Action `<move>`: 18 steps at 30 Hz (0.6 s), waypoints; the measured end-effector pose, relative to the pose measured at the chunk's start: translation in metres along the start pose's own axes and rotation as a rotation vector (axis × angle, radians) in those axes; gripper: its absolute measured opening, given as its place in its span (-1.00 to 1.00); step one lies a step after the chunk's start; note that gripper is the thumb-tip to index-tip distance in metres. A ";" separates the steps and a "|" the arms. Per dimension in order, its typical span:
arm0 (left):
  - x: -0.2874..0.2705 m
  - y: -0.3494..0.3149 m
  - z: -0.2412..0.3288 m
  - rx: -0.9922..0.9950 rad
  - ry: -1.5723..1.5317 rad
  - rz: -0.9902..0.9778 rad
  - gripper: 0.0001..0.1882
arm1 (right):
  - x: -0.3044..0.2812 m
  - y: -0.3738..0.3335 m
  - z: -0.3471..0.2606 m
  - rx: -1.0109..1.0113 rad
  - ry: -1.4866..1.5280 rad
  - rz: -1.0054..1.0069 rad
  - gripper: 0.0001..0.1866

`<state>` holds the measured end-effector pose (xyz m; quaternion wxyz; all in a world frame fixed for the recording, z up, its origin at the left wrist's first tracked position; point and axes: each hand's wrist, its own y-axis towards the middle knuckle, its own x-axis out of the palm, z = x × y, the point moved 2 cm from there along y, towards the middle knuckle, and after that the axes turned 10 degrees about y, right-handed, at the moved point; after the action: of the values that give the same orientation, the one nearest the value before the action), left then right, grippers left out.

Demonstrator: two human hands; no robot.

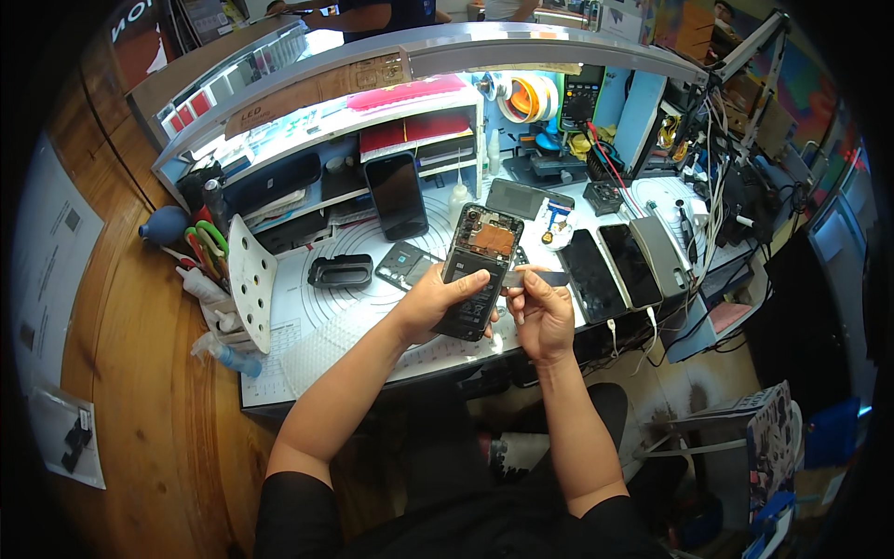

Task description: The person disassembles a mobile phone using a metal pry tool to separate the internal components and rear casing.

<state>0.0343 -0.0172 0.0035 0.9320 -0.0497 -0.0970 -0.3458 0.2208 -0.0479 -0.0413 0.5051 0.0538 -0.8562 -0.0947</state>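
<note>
An opened smartphone (pixel 472 296) is in my left hand (pixel 436 306), its back cover off, showing a black battery and a copper-coloured patch below the camera. The thumb lies over the battery and the fingers wrap beneath the phone. My right hand (pixel 545 321) pinches a thin flat pry blade (pixel 555 278) at the phone's right edge; whether its tip goes under the battery, I cannot tell. Just left of the phone, a grey phone back cover (pixel 407 265) lies on the white work mat (pixel 321 321). Behind it is another dark grey flat panel (pixel 529 199).
Two dark phones (pixel 593 277) (pixel 629 265) lie to the right near white cables (pixel 653 321). A phone (pixel 396 197) leans on the shelf, with a black tray (pixel 340 271) before it. A perforated white holder (pixel 251 279) stands left. A multimeter (pixel 582 98) and solder spool (pixel 528 97) are at the back.
</note>
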 end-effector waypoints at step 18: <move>0.000 0.005 -0.002 0.029 0.093 0.220 -0.61 | 0.023 -0.010 0.016 -0.332 -0.539 0.147 -0.81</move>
<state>0.0379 -0.0133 0.0013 0.9684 -0.0306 -0.0523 -0.2419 0.1954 -0.0601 -0.0317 0.2674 -0.1183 -0.9336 -0.2070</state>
